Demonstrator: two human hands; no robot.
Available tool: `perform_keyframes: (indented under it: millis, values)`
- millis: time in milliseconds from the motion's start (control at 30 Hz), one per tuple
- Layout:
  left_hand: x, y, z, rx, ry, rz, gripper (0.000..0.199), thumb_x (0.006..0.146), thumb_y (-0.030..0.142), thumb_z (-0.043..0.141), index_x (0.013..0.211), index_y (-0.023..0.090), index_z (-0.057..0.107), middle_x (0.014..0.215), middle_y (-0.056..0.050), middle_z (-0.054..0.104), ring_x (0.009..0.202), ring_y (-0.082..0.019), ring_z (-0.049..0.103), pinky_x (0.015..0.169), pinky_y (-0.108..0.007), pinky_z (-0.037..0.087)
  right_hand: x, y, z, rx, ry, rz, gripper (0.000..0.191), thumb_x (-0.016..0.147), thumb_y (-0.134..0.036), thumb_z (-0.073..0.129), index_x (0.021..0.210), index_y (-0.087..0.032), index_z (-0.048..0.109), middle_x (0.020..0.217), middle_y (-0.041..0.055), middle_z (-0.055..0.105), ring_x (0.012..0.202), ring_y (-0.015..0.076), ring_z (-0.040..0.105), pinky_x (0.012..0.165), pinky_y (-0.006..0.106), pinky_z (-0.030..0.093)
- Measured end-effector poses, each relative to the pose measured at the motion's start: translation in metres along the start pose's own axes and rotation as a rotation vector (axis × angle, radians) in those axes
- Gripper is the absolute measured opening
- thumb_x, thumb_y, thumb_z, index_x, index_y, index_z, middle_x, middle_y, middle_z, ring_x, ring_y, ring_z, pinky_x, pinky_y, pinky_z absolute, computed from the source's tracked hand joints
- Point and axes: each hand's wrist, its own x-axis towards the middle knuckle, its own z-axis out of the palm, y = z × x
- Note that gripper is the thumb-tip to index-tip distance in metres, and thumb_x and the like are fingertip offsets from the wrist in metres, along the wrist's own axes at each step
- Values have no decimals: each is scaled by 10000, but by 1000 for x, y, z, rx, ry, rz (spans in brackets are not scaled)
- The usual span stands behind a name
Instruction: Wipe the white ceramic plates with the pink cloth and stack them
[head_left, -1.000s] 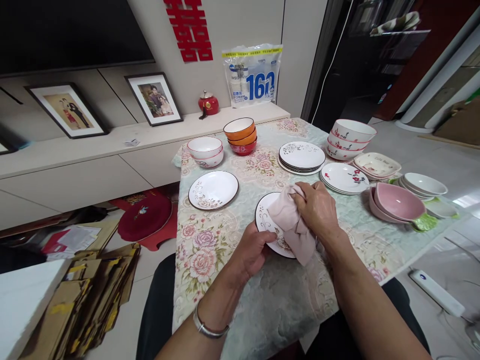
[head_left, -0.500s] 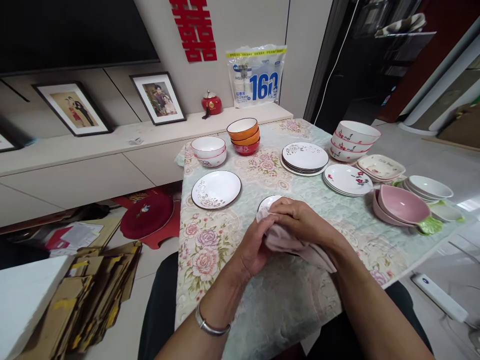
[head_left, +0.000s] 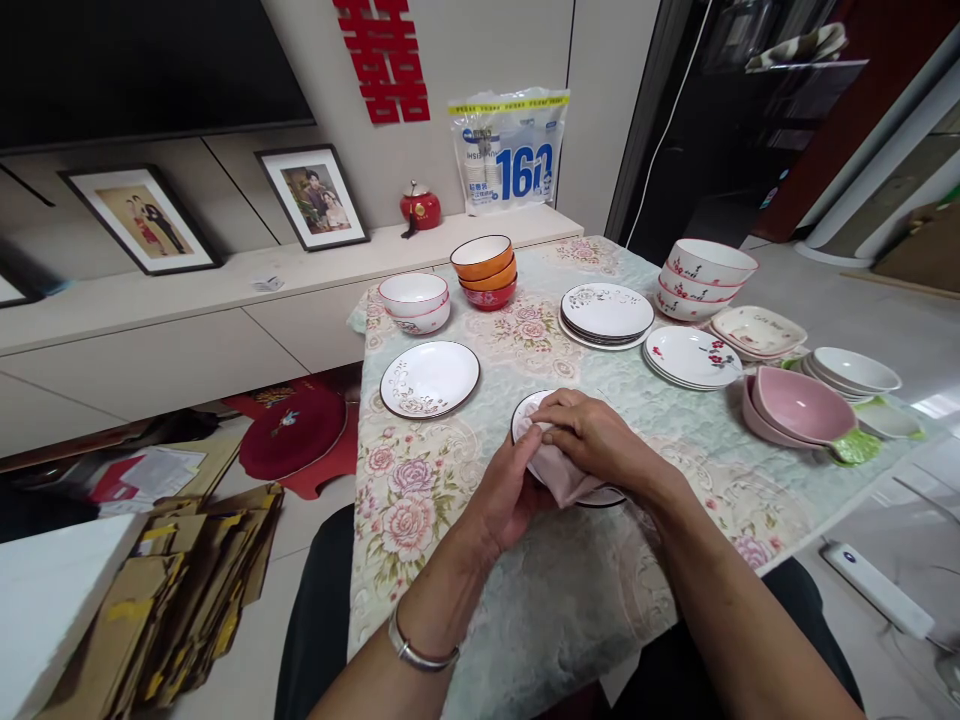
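Observation:
Near the front of the table, a white plate with a dark rim (head_left: 604,496) is mostly covered by my hands and a pale pink cloth (head_left: 561,474). My left hand (head_left: 508,492) grips the plate's left edge, thumb on top near the cloth and the other fingers hidden beneath. Bent over the cloth, my right hand (head_left: 589,435) presses it against the plate's face. Left of and beyond them, a flower-patterned white plate (head_left: 442,372) lies alone on the floral tablecloth (head_left: 420,510).
Farther back stand pink-rimmed bowls (head_left: 414,295), orange bowls (head_left: 484,262) and stacked plates (head_left: 609,310). To the right are oval plates (head_left: 690,355), tall white bowls (head_left: 709,275) and pink leaf-shaped dishes (head_left: 802,405). Flattened cardboard (head_left: 172,590) and a red stool (head_left: 296,430) are at the left.
The cloth's loose end, which trailed right under my right forearm, is now drawn in over the plate. More of the plate's lower right rim shows. My left hand keeps its grip.

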Motion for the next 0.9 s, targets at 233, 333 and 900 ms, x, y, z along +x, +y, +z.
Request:
perform_keyframes:
  millis: [233, 333, 900]
  values:
    - [2, -1, -2, -71, 25, -75, 433, 853, 480, 602, 1129, 153, 667, 908, -102, 739, 833, -242, 678, 716, -346, 539, -9, 19, -14, 164, -39, 241, 212, 815, -190, 610, 957, -231, 762, 1014, 38, 698, 945, 197, 633, 893, 316, 460]
    - [2, -2, -2, -60, 41, -76, 451, 840, 470, 628, 1175, 170, 652, 942, -97, 743, 865, -249, 679, 735, -353, 536, -6, 21, -6, -50, 115, 331, 274, 857, -201, 563, 1060, -211, 747, 1054, 84, 687, 980, 225, 621, 912, 347, 447]
    - [-2, 2, 2, 3, 12, -12, 419, 727, 275, 742, 1116, 143, 664, 914, -85, 732, 852, -236, 660, 713, -315, 500, -9, 10, -15, 209, -58, 224, 231, 825, -198, 584, 980, -220, 755, 996, 33, 727, 946, 211, 644, 859, 312, 469]
